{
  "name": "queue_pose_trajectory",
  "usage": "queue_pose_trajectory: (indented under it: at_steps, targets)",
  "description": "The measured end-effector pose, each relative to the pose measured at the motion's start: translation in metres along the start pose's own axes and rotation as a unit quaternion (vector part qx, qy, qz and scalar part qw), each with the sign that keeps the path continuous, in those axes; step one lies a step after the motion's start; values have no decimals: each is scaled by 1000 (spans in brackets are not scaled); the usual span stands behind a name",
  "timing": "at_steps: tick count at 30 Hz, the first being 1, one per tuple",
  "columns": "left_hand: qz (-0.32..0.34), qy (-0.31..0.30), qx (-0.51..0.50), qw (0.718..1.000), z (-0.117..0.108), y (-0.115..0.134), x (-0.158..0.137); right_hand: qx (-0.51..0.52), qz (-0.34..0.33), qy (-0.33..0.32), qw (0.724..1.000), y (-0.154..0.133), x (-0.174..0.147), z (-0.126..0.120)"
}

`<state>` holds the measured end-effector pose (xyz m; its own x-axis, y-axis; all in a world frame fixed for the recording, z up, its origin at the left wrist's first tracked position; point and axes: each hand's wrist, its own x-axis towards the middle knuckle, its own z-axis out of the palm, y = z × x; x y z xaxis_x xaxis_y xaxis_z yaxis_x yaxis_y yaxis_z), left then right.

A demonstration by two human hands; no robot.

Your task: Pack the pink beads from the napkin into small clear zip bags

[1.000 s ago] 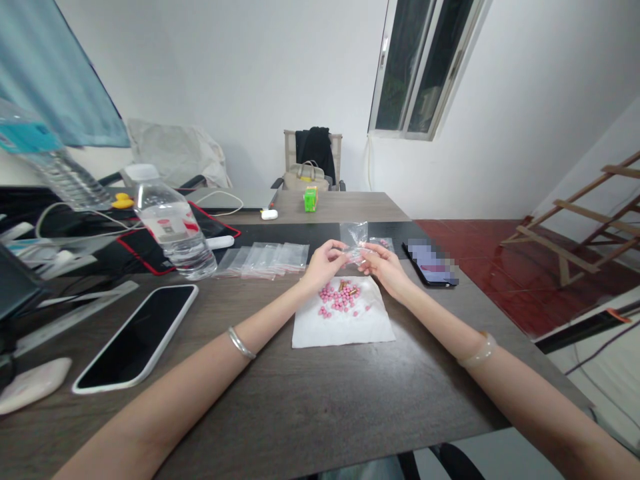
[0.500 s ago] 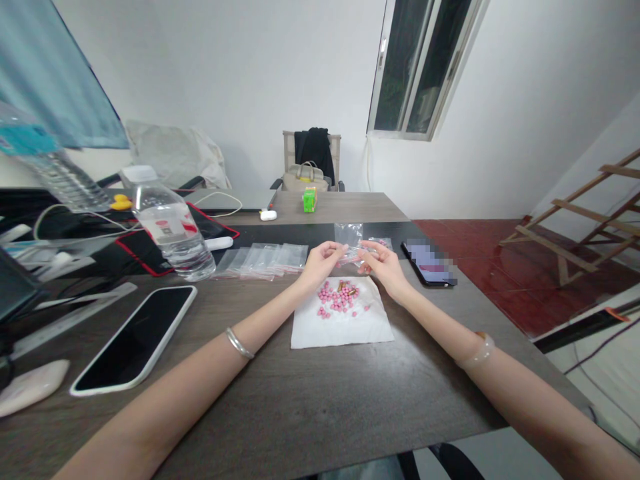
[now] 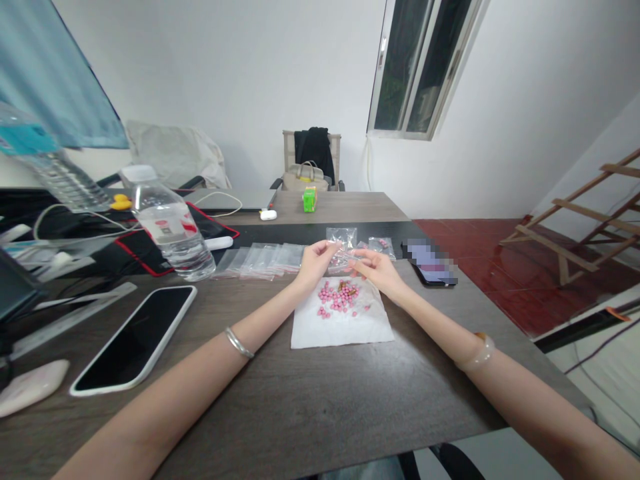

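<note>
Between my two hands is a clear plastic zip bag (image 3: pixel 342 236), held above the far edge of a white paper napkin (image 3: pixel 340 333). My left hand (image 3: pixel 316 263) pinches the bag's left side, and my right hand (image 3: pixel 376 270) has its fingers closed on the right side. Small pink pills (image 3: pixel 340 301) lie loose on the napkin, with a few brown capsules (image 3: pixel 345 287) among them. Beyond my right hand rests a small clear bag with pink bits in it (image 3: pixel 382 247). Several flat clear bags (image 3: pixel 265 259) are laid out left of my left hand.
A dark phone (image 3: pixel 431 264) lies at the right edge of the desk, a white-cased phone (image 3: pixel 137 339) at the left. A water bottle (image 3: pixel 170 227) stands behind that one. Farther back are a green box (image 3: pixel 309 199) and a white earbud case (image 3: pixel 268 215).
Both hands have shifted slightly left with the bag. The filled bag behind my right hand now shows more fully.
</note>
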<state>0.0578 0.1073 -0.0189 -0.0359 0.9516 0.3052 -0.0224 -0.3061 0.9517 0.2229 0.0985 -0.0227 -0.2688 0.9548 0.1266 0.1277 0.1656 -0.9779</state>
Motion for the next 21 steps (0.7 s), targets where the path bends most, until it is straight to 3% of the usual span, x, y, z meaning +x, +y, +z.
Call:
queue_pose_trajectory:
  at_steps: [9,16,21]
  targets:
    - [20,18,-1,1000,1,6,-1,40,-8,4,999,0,0,-2]
    - [-8,-71,25,997,3,1,-5,112,9,89,990,-1,2,-6]
    - [0,-89,56,994,3,-1,-3,65,3,95,993,5,5,-9]
